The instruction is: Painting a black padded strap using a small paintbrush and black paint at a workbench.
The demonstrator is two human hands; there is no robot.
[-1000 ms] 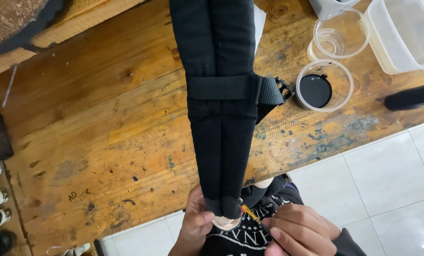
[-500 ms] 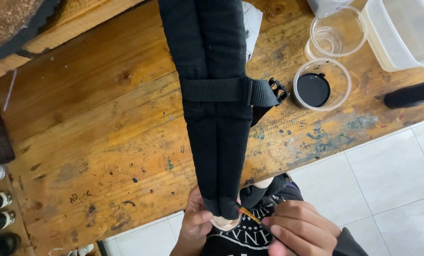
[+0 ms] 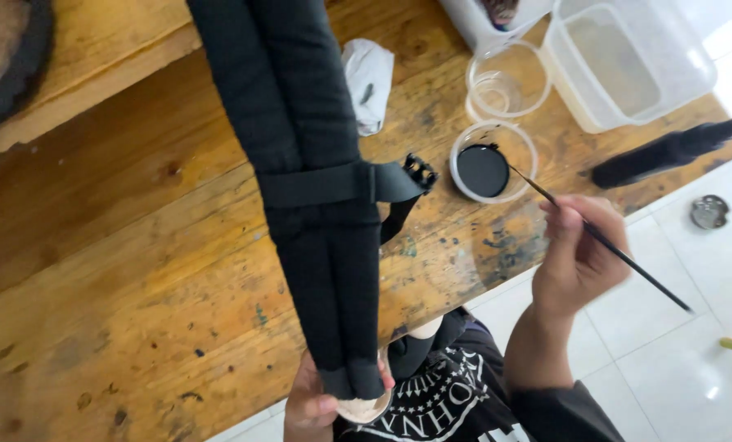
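While the right hand (image 3: 577,258) pinches a thin black paintbrush (image 3: 603,241) between closed fingers, dipping into a round cup of black paint (image 3: 484,170), left hand (image 3: 317,401) fingers grip a padded black strap (image 3: 313,196) above the wooden bench (image 3: 120,270)

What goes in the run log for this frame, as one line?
left hand: holds strap end | right hand: holds brush, tip at paint cup | strap lies on table

white rag (image 3: 369,82), clear tub (image 3: 628,61), wooden table (image 3: 120,270)
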